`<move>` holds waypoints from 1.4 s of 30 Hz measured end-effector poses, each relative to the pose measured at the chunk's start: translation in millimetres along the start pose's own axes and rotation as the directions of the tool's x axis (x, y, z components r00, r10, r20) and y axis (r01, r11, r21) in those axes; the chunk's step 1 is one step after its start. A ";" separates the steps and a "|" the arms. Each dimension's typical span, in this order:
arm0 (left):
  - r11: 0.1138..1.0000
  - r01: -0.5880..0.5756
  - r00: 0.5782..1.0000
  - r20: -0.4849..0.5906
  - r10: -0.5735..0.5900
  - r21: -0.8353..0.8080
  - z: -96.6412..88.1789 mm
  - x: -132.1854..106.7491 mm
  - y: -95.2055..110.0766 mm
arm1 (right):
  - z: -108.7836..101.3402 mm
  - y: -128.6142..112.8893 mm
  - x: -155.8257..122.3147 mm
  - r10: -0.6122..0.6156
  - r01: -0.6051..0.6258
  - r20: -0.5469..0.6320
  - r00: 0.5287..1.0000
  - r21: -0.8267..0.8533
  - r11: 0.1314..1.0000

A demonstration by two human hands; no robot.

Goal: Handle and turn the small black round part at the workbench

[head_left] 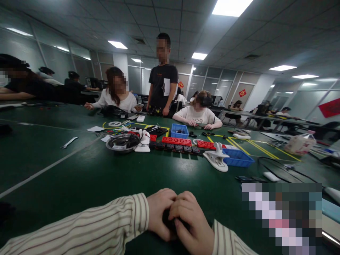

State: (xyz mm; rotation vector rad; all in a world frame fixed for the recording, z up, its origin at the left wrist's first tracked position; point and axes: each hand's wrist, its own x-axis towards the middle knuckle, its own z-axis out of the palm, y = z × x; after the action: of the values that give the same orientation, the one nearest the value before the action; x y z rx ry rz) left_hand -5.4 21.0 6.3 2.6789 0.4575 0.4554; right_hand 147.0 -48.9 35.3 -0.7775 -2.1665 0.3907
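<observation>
Close to the table's near edge, my left hand (159, 212) and my right hand (190, 221) meet around a small black object (168, 217). The fingers of both are curled over it, the right hand's partly on top. Most of the object is covered, so its kind does not show; the visible part looks dark and rounded. Both hands rest on or just above the green table top (111, 180).
Beyond my hands are a steel bowl (113, 147) of cables, red socket strips (176, 141), a white clip base (216, 161) and blue bins (237, 158) (180, 127). A wrench (69, 142) lies left. Two people sit opposite; another person (163, 81) stands behind.
</observation>
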 end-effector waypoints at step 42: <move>0.995 0.075 0.996 -0.046 -0.078 -0.071 -8.2 -3.8 15.0 | 8.8 -3.7 -3.8 0.170 -0.180 -0.067 0.983 -0.208 0.961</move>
State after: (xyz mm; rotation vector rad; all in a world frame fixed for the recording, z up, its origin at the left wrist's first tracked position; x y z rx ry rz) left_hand -8.1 9.1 18.8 2.5788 0.5465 0.5056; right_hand 140.7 -54.4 29.3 -1.0926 -2.1230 0.2270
